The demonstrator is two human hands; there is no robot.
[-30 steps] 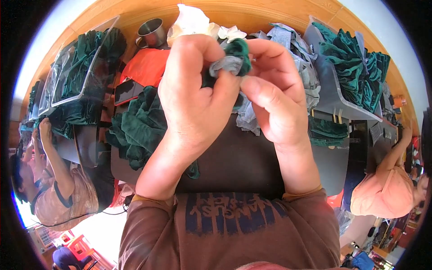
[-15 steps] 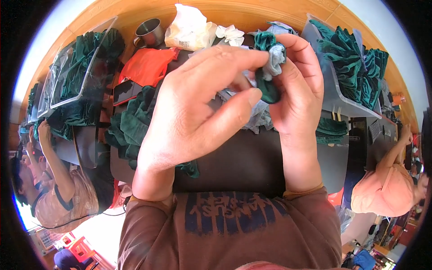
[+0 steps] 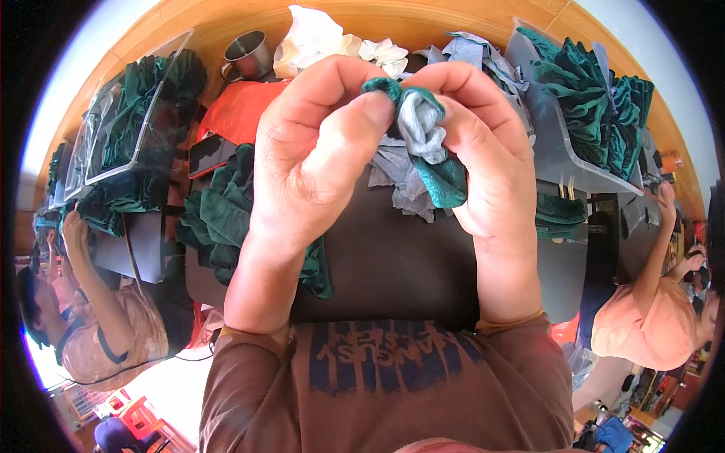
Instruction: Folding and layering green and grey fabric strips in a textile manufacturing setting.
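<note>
Both hands are raised over the dark table (image 3: 400, 272), working on one small bunched green velvet cloth piece (image 3: 440, 180) with its grey-blue inner side folded outward. My left hand (image 3: 306, 155) pinches the upper left end between thumb and fingertips. Closed around the other side, my right hand (image 3: 491, 147) grips the folded part, and a green flap hangs below its thumb. The right fingertips are partly hidden behind the cloth. Left of my left forearm lies a loose pile of green velvet pieces (image 3: 223, 208). Grey cloth pieces (image 3: 404, 189) lie behind and beneath the held piece.
Clear plastic bins with green velvet stand left (image 3: 155, 121) and right (image 3: 559, 147). Along the back are a metal mug (image 3: 248, 54), a white bag (image 3: 310, 38) and a white scrunched cloth (image 3: 384, 54). A phone (image 3: 210, 153) lies by a red bag (image 3: 238, 113). People sit at both sides.
My left hand has come in from the left and now pinches the cloth's end. The right hand has turned slightly and the cloth has shifted left and down, showing more of its grey-blue side.
</note>
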